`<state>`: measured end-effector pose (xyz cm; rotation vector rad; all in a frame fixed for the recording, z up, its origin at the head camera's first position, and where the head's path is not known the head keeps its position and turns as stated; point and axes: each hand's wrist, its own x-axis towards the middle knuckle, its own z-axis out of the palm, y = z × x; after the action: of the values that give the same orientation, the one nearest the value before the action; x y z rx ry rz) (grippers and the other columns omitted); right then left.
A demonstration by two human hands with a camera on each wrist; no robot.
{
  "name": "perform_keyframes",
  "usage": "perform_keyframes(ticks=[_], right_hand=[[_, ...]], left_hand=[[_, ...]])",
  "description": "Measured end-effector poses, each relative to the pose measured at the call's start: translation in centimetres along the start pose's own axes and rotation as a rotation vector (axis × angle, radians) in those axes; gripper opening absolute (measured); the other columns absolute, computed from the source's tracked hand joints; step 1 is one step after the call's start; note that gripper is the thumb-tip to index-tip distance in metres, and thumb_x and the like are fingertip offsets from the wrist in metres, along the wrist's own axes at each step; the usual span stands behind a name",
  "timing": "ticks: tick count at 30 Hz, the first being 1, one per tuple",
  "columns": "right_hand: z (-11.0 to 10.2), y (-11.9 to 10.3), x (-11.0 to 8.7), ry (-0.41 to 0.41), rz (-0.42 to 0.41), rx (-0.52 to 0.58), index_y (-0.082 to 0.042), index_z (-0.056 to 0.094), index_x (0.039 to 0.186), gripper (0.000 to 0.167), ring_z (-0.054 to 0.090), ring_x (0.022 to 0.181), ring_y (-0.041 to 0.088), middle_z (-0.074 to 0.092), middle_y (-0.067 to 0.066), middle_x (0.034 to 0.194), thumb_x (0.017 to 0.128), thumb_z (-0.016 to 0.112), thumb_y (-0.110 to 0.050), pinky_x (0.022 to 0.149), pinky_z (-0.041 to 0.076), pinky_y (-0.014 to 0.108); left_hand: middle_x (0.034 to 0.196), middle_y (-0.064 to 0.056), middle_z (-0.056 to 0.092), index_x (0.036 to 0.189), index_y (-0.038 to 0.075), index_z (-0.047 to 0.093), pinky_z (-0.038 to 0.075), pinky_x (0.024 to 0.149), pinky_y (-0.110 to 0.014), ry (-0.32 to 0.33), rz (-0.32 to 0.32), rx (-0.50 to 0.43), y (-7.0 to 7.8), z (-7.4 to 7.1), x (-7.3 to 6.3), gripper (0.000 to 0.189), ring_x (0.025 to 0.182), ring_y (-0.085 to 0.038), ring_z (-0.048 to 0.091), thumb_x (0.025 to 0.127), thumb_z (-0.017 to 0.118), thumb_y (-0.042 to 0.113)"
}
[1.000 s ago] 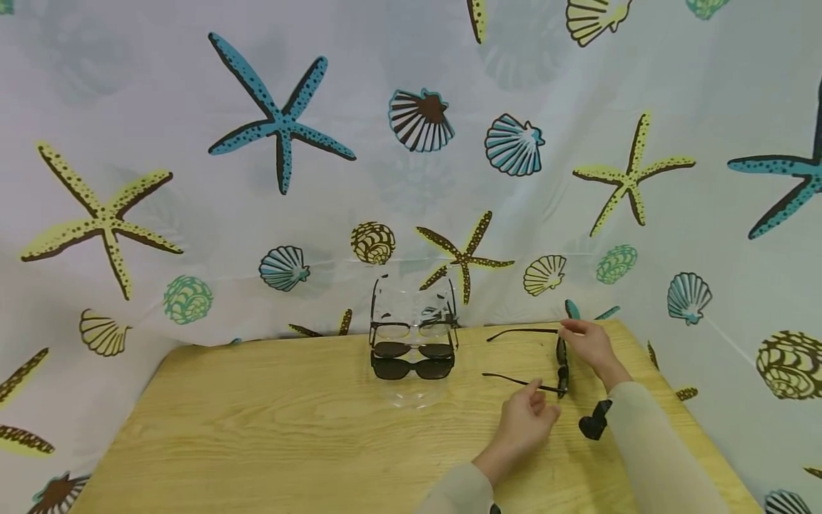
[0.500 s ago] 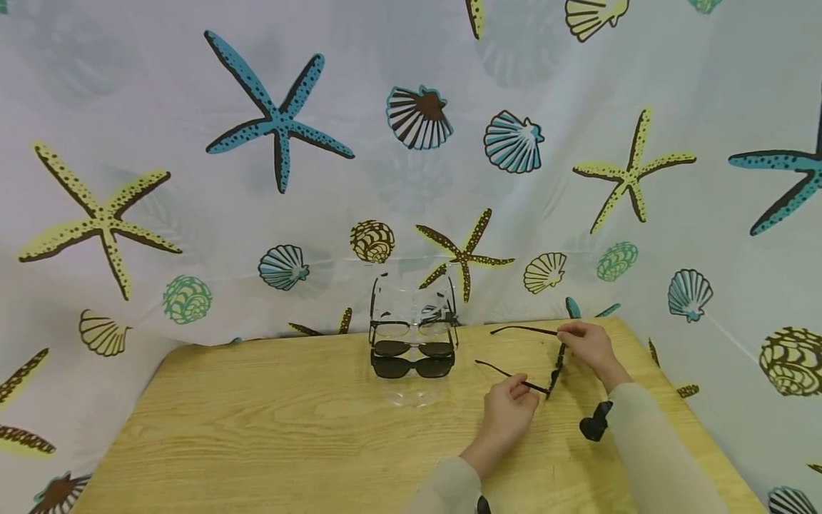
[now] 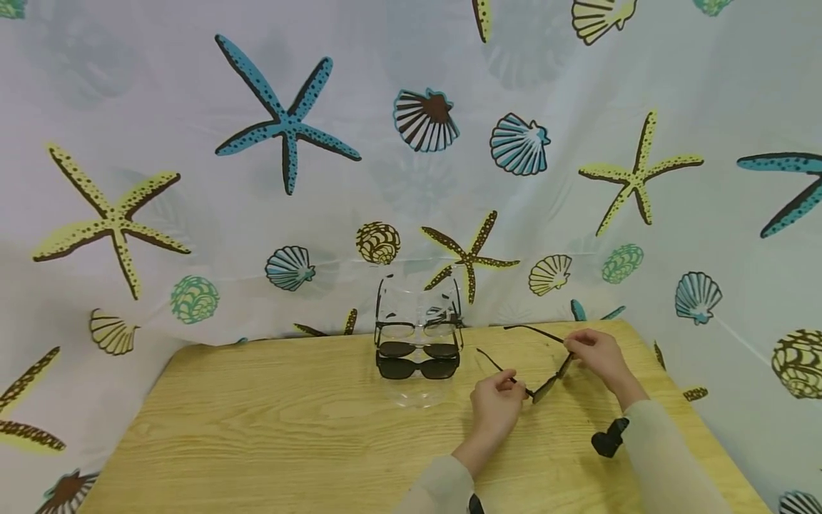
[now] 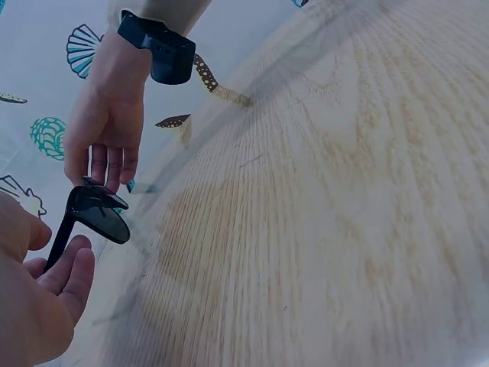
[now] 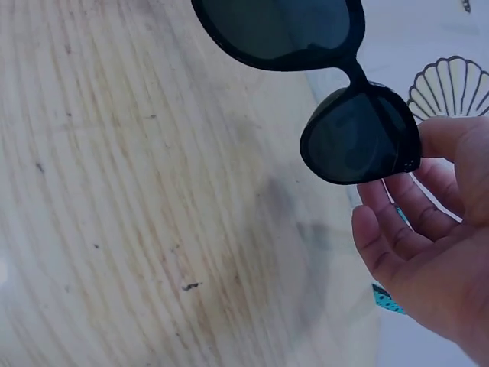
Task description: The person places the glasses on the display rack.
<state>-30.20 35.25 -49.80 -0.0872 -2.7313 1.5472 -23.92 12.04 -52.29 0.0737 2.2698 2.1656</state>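
Black sunglasses (image 3: 544,390) with dark lenses hang between both hands above the right part of the table, their temples unfolded and pointing toward the back left. My left hand (image 3: 496,408) pinches one temple close to its hinge. At the opposite hinge, the right hand (image 3: 599,357) grips the frame's end between thumb and fingers. The right wrist view shows the dark lenses (image 5: 359,141) from the front, raised off the wood. Seen from the left wrist, the frame is nearly edge-on, with one lens (image 4: 105,223) showing.
On a clear display stand (image 3: 414,400) sit clear-lensed eyeglasses (image 3: 397,330), with two pairs of sunglasses (image 3: 398,368) below them. The stand is at the wooden table's (image 3: 270,428) back middle. A curtain (image 3: 359,178) printed with shells and starfish hangs behind and at the sides.
The sunglasses have turned, their left-hand end swinging left so the lenses face more toward the front. My left hand has moved left and slightly up with its temple; the right hand has shifted only a little.
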Motion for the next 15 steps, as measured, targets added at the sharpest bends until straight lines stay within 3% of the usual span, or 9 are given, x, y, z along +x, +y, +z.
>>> perform_keyframes(ticks=[4,10,15], right_hand=[[-0.6,-0.3,-0.7,-0.007,-0.032,-0.006,0.007,0.064,0.132,0.04,0.063,0.093,0.009,0.068,0.026,0.123,0.109,0.059,-0.026,0.085,0.061,0.043],[-1.4,-0.8,-1.8,-0.021,-0.069,-0.001,0.006,0.061,0.135,0.04,0.063,0.093,0.007,0.069,0.024,0.122,0.108,0.06,-0.024,0.078,0.061,0.038],[-2.1,-0.8,-3.0,-0.031,-0.089,0.038,0.003,0.06,0.135,0.037,0.064,0.091,0.005,0.071,0.009,0.114,0.109,0.058,-0.022,0.075,0.061,0.035]], left_hand=[[0.094,-0.006,0.075,0.133,-0.003,0.07,0.059,0.062,-0.023,-0.018,-0.007,-0.027,0.1,-0.4,0.0,0.035,0.082,-0.02,0.079,0.101,0.071,0.011],[0.096,-0.007,0.074,0.133,-0.001,0.07,0.06,0.061,-0.023,-0.035,0.006,-0.035,0.6,-1.1,0.0,0.034,0.073,-0.02,0.078,0.1,0.07,0.007],[0.099,-0.006,0.075,0.134,0.001,0.071,0.049,0.05,-0.02,-0.061,0.048,0.009,1.4,-1.5,0.0,0.034,0.075,-0.027,0.079,0.101,0.068,0.006]])
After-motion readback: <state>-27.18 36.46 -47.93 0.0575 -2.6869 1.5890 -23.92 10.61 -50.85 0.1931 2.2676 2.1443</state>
